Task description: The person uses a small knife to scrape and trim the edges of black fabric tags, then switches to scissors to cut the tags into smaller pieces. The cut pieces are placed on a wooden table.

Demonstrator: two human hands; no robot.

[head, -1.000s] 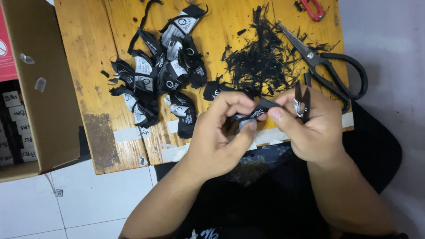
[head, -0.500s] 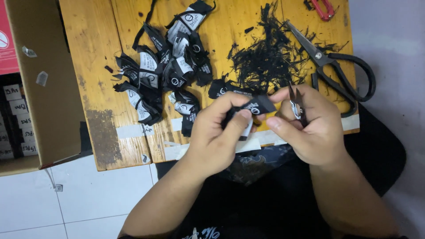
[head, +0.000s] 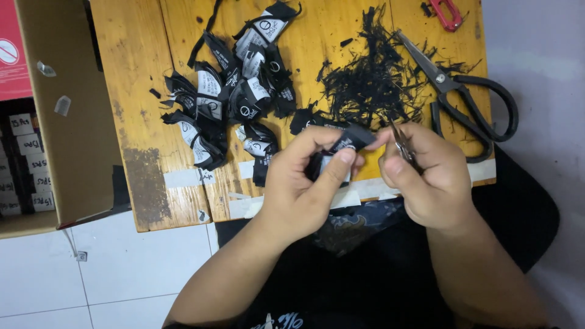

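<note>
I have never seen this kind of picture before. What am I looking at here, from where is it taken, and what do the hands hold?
The picture comes from a camera worn on a person's head, looking down, so both hands are that person's own. There is no machine. The left hand pinches a small black fabric label with white print. The right hand holds small metal snips, their tips close to the label. Below lies a wooden board. On it are a pile of similar black labels, a heap of black thread cuttings, large black scissors and part of a red tool. An open cardboard box stands at the left.
</note>
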